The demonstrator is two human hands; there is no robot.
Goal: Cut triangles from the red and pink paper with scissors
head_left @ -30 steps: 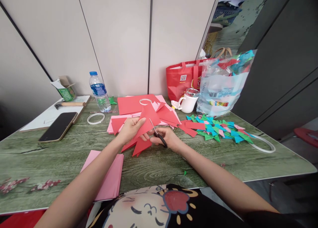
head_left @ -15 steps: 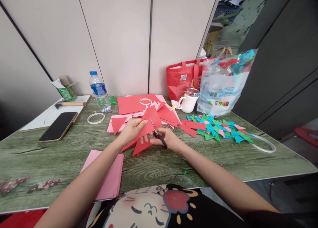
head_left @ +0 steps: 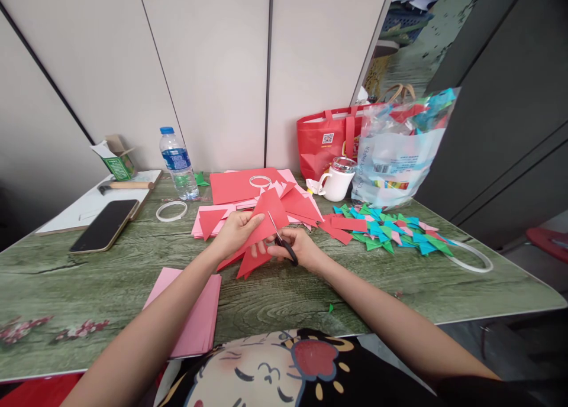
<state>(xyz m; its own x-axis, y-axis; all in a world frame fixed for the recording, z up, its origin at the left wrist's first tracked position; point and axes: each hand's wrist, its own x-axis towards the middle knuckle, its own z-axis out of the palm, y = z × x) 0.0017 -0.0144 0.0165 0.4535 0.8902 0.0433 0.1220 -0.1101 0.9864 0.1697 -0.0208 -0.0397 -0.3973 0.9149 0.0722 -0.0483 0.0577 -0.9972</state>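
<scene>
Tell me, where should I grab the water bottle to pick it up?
Probably grip the water bottle around its labelled middle, coming from the front. It stands upright, the round body fits a hand, and only the tape ring lies on that side.

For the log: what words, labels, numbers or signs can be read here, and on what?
"COLOUR PAPER", only partly legible: clear plastic bag.
QR code, no readable words: red tote bag.
Blue label, too small to read: water bottle.
Green print, too blurred to read: green carton.
</scene>
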